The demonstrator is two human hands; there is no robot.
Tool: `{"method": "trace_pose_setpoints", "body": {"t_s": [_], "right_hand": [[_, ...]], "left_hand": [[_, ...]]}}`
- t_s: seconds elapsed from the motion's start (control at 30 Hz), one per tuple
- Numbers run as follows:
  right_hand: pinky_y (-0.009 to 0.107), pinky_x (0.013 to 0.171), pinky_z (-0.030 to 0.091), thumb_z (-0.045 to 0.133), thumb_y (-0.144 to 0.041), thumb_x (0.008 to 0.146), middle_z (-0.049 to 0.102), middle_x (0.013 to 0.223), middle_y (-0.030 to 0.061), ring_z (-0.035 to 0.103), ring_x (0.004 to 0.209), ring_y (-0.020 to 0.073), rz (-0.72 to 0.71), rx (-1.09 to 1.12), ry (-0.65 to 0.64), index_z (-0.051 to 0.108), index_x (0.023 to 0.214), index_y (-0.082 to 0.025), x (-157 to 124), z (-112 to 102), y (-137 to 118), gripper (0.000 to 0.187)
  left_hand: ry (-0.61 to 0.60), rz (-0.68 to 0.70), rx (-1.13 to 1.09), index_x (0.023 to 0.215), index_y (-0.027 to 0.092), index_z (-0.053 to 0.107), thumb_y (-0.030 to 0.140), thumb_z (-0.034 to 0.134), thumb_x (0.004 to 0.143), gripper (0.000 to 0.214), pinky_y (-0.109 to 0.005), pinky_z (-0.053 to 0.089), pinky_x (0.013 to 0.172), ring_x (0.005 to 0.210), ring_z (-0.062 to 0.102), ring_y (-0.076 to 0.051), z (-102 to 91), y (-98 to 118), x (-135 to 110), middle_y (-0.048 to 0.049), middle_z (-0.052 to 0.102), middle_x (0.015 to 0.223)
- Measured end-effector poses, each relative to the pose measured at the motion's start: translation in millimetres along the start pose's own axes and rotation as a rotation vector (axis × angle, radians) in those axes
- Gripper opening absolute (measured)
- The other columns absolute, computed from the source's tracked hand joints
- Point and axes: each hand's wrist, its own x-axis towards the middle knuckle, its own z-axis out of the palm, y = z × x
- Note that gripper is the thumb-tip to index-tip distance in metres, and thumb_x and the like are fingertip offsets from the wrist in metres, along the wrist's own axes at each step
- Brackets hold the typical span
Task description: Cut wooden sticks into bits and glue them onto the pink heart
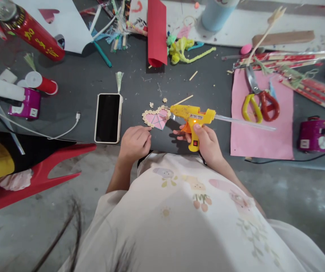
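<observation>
A pink paper heart (158, 120) lies on the dark table, edged along its top and left with small pale flower-shaped pieces and crossed by thin dark lines. My left hand (136, 142) is closed, its fingertips at the heart's lower left edge. My right hand (208, 142) grips a yellow hot glue gun (192, 115), whose nozzle points left at the heart's right edge. A clear glue stick (244, 122) juts from the back of the gun. Two loose flower pieces (164, 100) lie just above the heart.
A phone (108, 118) lies to the left, near a white cable (66, 132). Scissors (260, 98) rest on pink paper (260, 139) at right. Behind are a rolled red paper (157, 34), a red can (34, 34) and a blue cup (217, 15).
</observation>
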Motion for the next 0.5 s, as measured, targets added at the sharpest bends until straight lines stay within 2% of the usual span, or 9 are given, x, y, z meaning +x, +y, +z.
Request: {"method": "trace_pose_setpoints", "body": {"t_s": [0.2, 0.37, 0.5], "right_hand": [[0.029, 0.067, 0.057, 0.054, -0.052, 0.086, 0.058, 0.064, 0.0004, 0.068, 0.077, 0.0175, -0.002, -0.018, 0.012, 0.061, 0.070, -0.019, -2.7, -2.0, 2.7, 0.037], [0.030, 0.069, 0.057, 0.052, -0.056, 0.085, 0.059, 0.066, 0.0022, 0.068, 0.083, 0.0200, 0.007, -0.039, 0.006, 0.057, 0.064, -0.019, -5.2, -3.4, 4.4, 0.044], [0.031, 0.070, 0.057, 0.052, -0.056, 0.085, 0.055, 0.060, 0.0005, 0.069, 0.082, 0.0208, 0.034, -0.054, 0.016, 0.061, 0.070, -0.020, -8.5, -2.6, 3.9, 0.040]], "left_hand": [[-0.026, -0.011, -0.017, 0.086, 0.018, 0.062, 0.015, 0.051, 0.082, 0.012, -0.038, 0.046, 0.080, 0.094, 0.065, -0.023, 1.0, -1.2, -1.2, -0.0082, 0.073, 0.102], [0.013, -0.073, 0.012, 0.085, 0.019, 0.060, 0.017, 0.051, 0.082, 0.010, -0.038, 0.046, 0.084, 0.099, 0.063, -0.023, -1.5, -1.6, -1.9, -0.0083, 0.071, 0.105], [0.011, -0.086, 0.014, 0.086, 0.019, 0.059, 0.017, 0.051, 0.082, 0.009, -0.040, 0.044, 0.090, 0.103, 0.061, -0.023, -1.8, -2.7, -0.4, -0.0083, 0.070, 0.112]]}}
